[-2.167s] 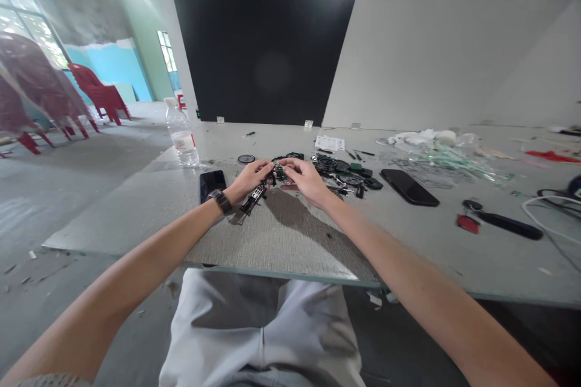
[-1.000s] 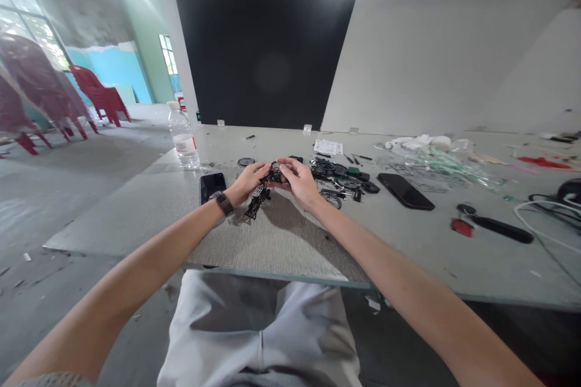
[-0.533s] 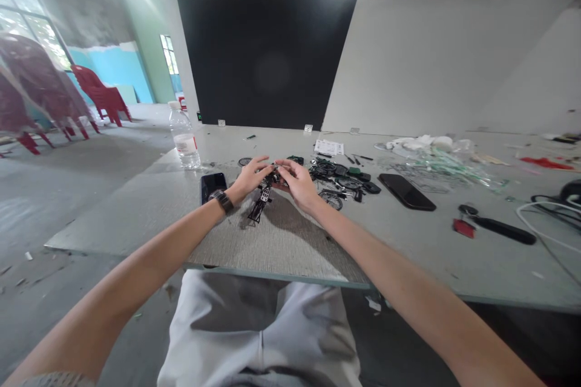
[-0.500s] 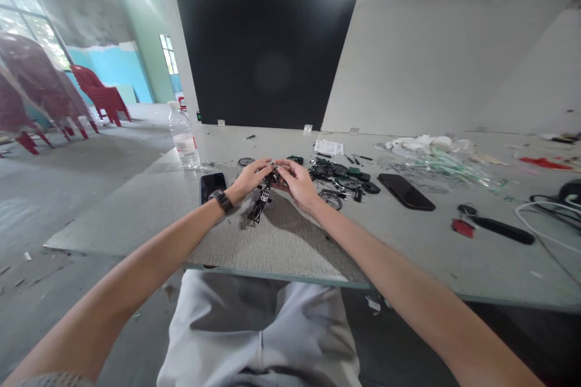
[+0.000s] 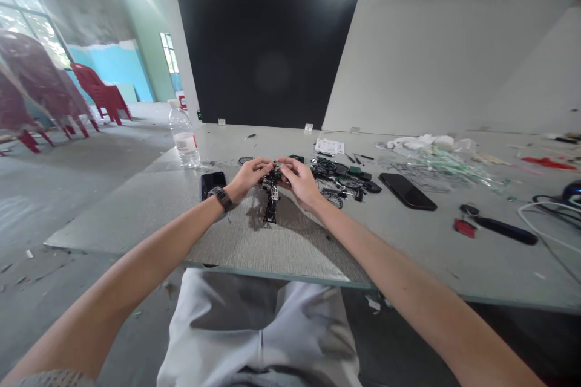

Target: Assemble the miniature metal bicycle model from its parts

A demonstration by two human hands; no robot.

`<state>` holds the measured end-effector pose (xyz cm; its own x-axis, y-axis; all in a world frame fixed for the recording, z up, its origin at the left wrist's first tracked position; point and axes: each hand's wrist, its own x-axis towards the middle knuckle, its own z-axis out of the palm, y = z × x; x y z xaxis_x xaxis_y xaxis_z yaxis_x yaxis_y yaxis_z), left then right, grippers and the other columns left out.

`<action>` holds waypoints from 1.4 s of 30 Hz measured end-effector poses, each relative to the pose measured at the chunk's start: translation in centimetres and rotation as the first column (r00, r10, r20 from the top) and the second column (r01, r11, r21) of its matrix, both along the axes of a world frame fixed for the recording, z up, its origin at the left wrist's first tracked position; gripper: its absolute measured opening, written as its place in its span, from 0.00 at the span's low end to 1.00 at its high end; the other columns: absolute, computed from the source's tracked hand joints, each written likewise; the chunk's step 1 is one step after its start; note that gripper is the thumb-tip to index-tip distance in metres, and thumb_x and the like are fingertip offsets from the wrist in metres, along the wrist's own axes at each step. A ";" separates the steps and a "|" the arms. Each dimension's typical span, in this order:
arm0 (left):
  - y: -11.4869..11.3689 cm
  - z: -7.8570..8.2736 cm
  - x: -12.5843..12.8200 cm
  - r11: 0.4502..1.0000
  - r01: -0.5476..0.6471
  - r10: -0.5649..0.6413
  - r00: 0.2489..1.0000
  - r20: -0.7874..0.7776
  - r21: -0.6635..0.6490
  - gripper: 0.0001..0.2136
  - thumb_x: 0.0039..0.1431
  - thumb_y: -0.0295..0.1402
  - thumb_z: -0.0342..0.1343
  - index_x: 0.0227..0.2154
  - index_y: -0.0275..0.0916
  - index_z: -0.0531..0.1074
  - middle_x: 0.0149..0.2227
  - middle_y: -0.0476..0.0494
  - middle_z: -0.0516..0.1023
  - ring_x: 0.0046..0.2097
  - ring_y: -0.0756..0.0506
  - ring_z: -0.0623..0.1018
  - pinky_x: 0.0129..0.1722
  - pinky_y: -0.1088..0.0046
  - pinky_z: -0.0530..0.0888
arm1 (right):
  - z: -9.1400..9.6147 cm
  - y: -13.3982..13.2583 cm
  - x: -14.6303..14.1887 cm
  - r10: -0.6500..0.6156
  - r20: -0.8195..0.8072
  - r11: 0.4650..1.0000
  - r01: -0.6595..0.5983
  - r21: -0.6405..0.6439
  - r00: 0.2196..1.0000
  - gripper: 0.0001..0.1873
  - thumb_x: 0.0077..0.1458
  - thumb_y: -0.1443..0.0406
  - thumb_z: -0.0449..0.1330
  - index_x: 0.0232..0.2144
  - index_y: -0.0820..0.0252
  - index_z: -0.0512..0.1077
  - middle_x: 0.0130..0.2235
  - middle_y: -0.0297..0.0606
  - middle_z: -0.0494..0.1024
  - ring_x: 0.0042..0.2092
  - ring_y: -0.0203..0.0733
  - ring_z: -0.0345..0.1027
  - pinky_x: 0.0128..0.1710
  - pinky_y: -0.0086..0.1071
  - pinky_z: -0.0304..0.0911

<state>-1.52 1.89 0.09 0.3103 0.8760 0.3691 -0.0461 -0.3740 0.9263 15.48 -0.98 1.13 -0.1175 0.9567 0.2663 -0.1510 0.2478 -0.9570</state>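
Slender black openwork frame point(image 5: 272, 207), near middle of the grey bench point(image 5: 136, 211): seemingly part-built; your left hand point(image 5: 249, 178) and right hand point(image 5: 300, 182) clamp its far end in their fingers. Apparently unfitted: heaped black and dark-green parts point(image 5: 349, 184), right; black-rimmed wheel point(image 5: 246, 160), far left.

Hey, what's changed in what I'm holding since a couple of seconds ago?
The black part has swung: its near end, which slanted left, moved right and now points almost straight at you. Your left hand and right hand stay at its far end. The water bottle and the phone on the right haven't moved.
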 end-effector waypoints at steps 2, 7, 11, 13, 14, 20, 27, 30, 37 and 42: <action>0.0 0.0 0.0 1.000 -0.008 0.008 1.000 -0.006 -0.002 0.19 0.58 0.48 0.61 0.40 0.35 0.77 0.36 0.41 0.79 0.37 0.47 0.75 0.36 0.73 0.67 | 0.0 0.0 0.0 -0.001 0.012 1.000 0.001 0.004 1.000 0.18 0.50 0.56 0.66 0.43 0.55 0.74 0.31 0.30 0.67 0.32 0.35 0.60 0.38 0.35 0.72; 0.0 0.0 0.0 0.999 -0.036 0.036 0.999 -0.037 -0.005 0.20 0.62 0.50 0.56 0.39 0.35 0.77 0.38 0.40 0.80 0.39 0.46 0.75 0.37 0.72 0.69 | -0.2 0.1 0.1 0.008 0.024 1.000 -0.009 0.015 1.000 0.19 0.50 0.55 0.66 0.43 0.55 0.74 0.31 0.31 0.68 0.31 0.35 0.60 0.35 0.34 0.70; -0.3 0.2 0.0 0.998 -0.054 0.055 0.996 -0.067 0.010 0.21 0.64 0.50 0.53 0.40 0.35 0.78 0.40 0.40 0.80 0.39 0.46 0.75 0.37 0.72 0.69 | -0.2 0.1 0.2 0.006 0.037 1.000 -0.007 0.013 0.999 0.19 0.50 0.54 0.66 0.43 0.54 0.74 0.31 0.31 0.69 0.31 0.36 0.61 0.35 0.34 0.70; -0.5 0.3 0.0 0.998 -0.053 0.056 0.995 -0.085 0.040 0.20 0.63 0.49 0.54 0.41 0.35 0.78 0.40 0.39 0.80 0.39 0.46 0.75 0.37 0.72 0.68 | -0.2 0.1 0.2 0.008 0.034 1.000 -0.009 0.015 0.999 0.19 0.50 0.54 0.67 0.43 0.55 0.74 0.31 0.31 0.69 0.31 0.36 0.61 0.35 0.34 0.70; -0.5 0.4 0.1 0.997 -0.051 0.056 0.994 -0.092 0.054 0.20 0.62 0.49 0.56 0.41 0.35 0.78 0.40 0.39 0.80 0.39 0.46 0.75 0.38 0.71 0.68 | -0.2 0.1 0.1 0.010 0.029 1.000 -0.010 0.016 1.000 0.19 0.50 0.54 0.67 0.43 0.55 0.74 0.31 0.31 0.69 0.31 0.36 0.61 0.34 0.34 0.70; -0.5 0.6 0.4 0.993 -0.080 0.089 0.991 -0.099 0.090 0.18 0.61 0.46 0.58 0.40 0.34 0.78 0.41 0.38 0.81 0.41 0.45 0.76 0.43 0.69 0.69 | -0.3 0.1 0.0 0.015 0.029 1.000 -0.016 0.020 0.999 0.20 0.50 0.54 0.67 0.43 0.55 0.74 0.32 0.32 0.70 0.31 0.35 0.61 0.34 0.33 0.69; 0.4 0.0 0.5 0.989 -0.076 0.092 0.988 -0.124 0.130 0.17 0.63 0.45 0.56 0.40 0.35 0.78 0.41 0.39 0.81 0.42 0.45 0.76 0.45 0.68 0.69 | -0.4 0.2 -0.1 0.011 0.033 0.999 -0.012 0.034 0.999 0.20 0.49 0.53 0.67 0.42 0.55 0.74 0.31 0.31 0.69 0.30 0.36 0.61 0.33 0.33 0.69; 0.5 -0.1 0.5 0.986 -0.076 0.094 0.988 -0.119 0.146 0.17 0.63 0.45 0.56 0.40 0.35 0.78 0.41 0.39 0.81 0.42 0.45 0.77 0.45 0.68 0.69 | -0.4 0.3 0.0 0.008 0.047 0.999 -0.009 0.035 0.999 0.20 0.49 0.53 0.67 0.42 0.54 0.74 0.31 0.31 0.69 0.30 0.36 0.61 0.34 0.34 0.69; 0.6 -0.1 0.4 0.991 -0.047 0.058 0.995 -0.083 0.125 0.18 0.60 0.47 0.59 0.40 0.35 0.78 0.39 0.38 0.82 0.41 0.44 0.78 0.44 0.68 0.71 | -0.6 0.5 -0.1 0.026 0.023 0.999 -0.027 0.039 0.999 0.21 0.48 0.53 0.67 0.42 0.55 0.74 0.31 0.31 0.69 0.30 0.35 0.60 0.34 0.33 0.69; 0.2 0.3 0.3 0.987 -0.053 0.070 0.991 -0.111 0.150 0.17 0.62 0.46 0.58 0.39 0.35 0.78 0.40 0.38 0.82 0.41 0.44 0.78 0.44 0.68 0.71 | -0.2 0.3 0.3 -0.010 0.083 0.999 0.006 0.047 0.996 0.19 0.51 0.53 0.66 0.42 0.56 0.74 0.33 0.34 0.71 0.30 0.35 0.61 0.33 0.33 0.70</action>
<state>-1.21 2.14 0.37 0.3058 0.8338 0.4597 0.0848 -0.5047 0.8591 15.78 -0.63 0.96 -0.1338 0.9444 0.3005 -0.0689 0.2936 -0.9534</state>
